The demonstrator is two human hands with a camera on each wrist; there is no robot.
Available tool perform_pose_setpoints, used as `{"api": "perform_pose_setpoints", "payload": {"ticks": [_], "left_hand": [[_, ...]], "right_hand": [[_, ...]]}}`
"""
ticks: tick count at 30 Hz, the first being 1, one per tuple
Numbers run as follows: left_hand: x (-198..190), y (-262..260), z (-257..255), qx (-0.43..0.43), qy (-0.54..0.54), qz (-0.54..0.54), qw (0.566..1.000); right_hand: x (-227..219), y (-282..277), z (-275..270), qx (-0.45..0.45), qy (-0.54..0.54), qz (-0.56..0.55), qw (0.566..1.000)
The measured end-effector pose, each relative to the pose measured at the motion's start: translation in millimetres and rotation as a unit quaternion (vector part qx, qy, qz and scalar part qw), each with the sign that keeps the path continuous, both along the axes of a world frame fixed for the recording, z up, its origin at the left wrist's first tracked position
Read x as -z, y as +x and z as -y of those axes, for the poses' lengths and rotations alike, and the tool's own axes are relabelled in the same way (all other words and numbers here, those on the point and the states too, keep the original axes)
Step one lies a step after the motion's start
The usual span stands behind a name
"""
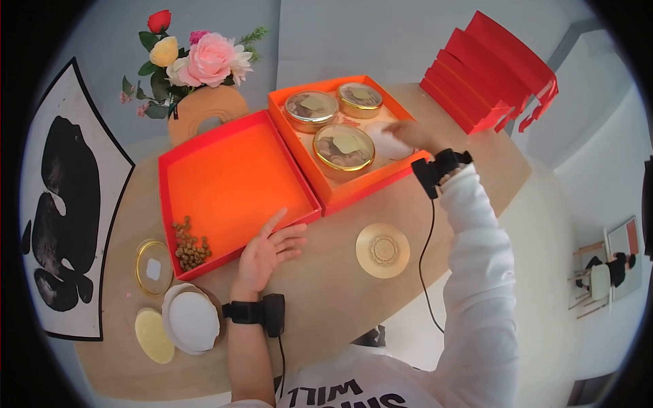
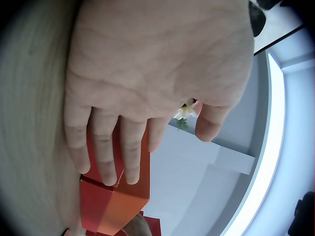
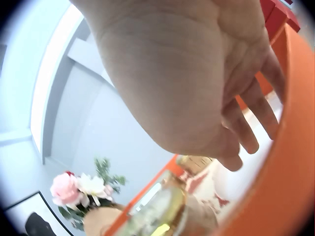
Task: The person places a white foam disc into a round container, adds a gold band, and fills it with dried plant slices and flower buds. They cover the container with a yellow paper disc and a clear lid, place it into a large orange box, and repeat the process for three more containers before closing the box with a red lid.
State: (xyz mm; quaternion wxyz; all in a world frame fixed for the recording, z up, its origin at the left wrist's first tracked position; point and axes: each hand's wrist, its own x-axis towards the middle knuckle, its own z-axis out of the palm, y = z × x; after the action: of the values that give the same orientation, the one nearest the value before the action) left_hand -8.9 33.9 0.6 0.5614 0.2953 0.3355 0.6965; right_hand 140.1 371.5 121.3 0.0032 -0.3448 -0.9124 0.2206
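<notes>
The desk (image 1: pixel 320 285) is shown with a black-and-white picture (image 1: pixel 71 190) standing along its left side. On it, two red-and-orange trays are set edge to edge: a shallow box lid (image 1: pixel 235 173) at left and a deeper box (image 1: pixel 371 186) at right. Several red bags (image 1: pixel 476 75) are placed beyond the box's right side. Behind the lid, flowers (image 1: pixel 211 60) are held in a tan vase (image 1: pixel 185 115).

The right hand (image 1: pixel 411 134) is extended over the box's right wall, its fingers loosely straight and parted above a white round piece (image 1: pixel 386 143); whether the piece is touched cannot be told. The left hand (image 1: pixel 262 258) is held at the lid's near edge, palm exposed, fingers straight and spread.

Three gold-rimmed round tins (image 1: pixel 343 147) with clear tops are seated in the box beside the white piece. A white bowl (image 1: pixel 192 319) is placed near the lid's near left corner, with a pale yellow oval piece (image 1: pixel 155 336) just beside it. A patterned gold disc (image 1: pixel 383 251) is laid before the box. Small brown balls (image 1: pixel 190 253) are clustered in the lid's near left corner.
</notes>
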Motion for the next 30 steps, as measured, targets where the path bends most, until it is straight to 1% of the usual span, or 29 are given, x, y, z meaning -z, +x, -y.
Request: {"api": "perform_pose_setpoints", "payload": {"ticks": [1, 2, 4, 5, 6, 7, 9, 11, 14, 15, 16, 18, 20, 22, 24, 26, 28, 29, 30], "left_hand": [[1.9, -1.0, -0.4, 0.001, 0.003, 0.001, 1.0], [3.6, -0.7, -0.6, 0.002, 0.006, 0.003, 1.0], [2.2, 0.0, 0.0, 0.0, 0.002, 0.008, 1.0], [1.2, 0.3, 0.0, 0.0, 0.001, 0.011, 1.0], [0.6, 0.6, 0.3, 0.001, -0.001, 0.01, 1.0], [0.0, 0.7, 0.4, 0.0, -0.002, 0.009, 1.0], [-0.1, 1.4, -0.8, -0.001, 0.0, 0.006, 1.0], [1.1, 1.6, 0.1, -0.006, 0.001, 0.0, 1.0], [1.9, 1.7, 2.4, -0.007, 0.008, -0.011, 1.0], [2.0, 1.7, 4.4, -0.007, 0.005, -0.01, 1.0], [1.6, 1.1, 5.8, -0.009, 0.004, -0.01, 1.0], [1.0, 0.4, 10.2, -0.012, 0.009, 0.008, 1.0], [0.6, 1.6, 15.7, -0.017, 0.019, 0.043, 0.999], [-4.3, 5.5, 21.2, 0.011, 0.008, 0.068, 0.998], [-9.7, 10.1, 25.6, 0.034, 0.009, 0.091, 0.995], [-10.1, 13.2, 27.0, 0.054, 0.028, 0.11, 0.992], [-8.6, 14.6, 28.0, 0.079, 0.067, 0.151, 0.983], [-6.5, 14.0, 29.9, 0.099, 0.089, 0.17, 0.976], [-1.9, 12.1, 31.8, 0.103, 0.111, 0.174, 0.973]], "right_hand": [[-1.7, 7.8, -15.6, 0.011, 0.042, -0.089, 0.995], [-3.5, 23.4, -32.7, 0.021, 0.084, -0.176, 0.981], [-14.5, 59.2, -35.8, 0.034, 0.1, -0.316, 0.943], [-18.8, 75.0, -28.7, 0.068, 0.136, -0.208, 0.966], [-21.7, 92.3, -15.3, 0.1, 0.171, -0.097, 0.975], [-21.0, 107.6, -1.9, 0.13, 0.204, 0.017, 0.97], [23.2, 133.2, 8.0, 0.132, 0.31, 0.139, 0.931], [57.9, 146.9, 29.1, 0.138, 0.305, 0.079, 0.939], [88.2, 156.4, 27.0, 0.103, 0.205, 0.029, 0.973], [94.6, 155.4, 22.7, 0.129, 0.209, 0.027, 0.969], [97.8, 157.5, 18.6, 0.147, 0.207, 0.025, 0.967], [76.7, 148.9, 32.0, 0.178, 0.207, 0.019, 0.962], [55.6, 139.9, 53.3, 0.136, 0.198, -0.117, 0.964], [26.7, 123.4, 91.4, 0.038, 0.162, -0.254, 0.953], [-4.0, 105.3, 144.8, 0.024, 0.171, -0.262, 0.95], [-20.4, 90.3, 184.9, -0.077, 0.209, -0.238, 0.945], [-16.2, 70.0, 213.5, -0.226, 0.3, -0.213, 0.902], [-12.6, 58.9, 229.3, -0.27, 0.217, -0.228, 0.91], [2.7, 50.3, 235.9, -0.305, 0.196, -0.187, 0.913]]}}
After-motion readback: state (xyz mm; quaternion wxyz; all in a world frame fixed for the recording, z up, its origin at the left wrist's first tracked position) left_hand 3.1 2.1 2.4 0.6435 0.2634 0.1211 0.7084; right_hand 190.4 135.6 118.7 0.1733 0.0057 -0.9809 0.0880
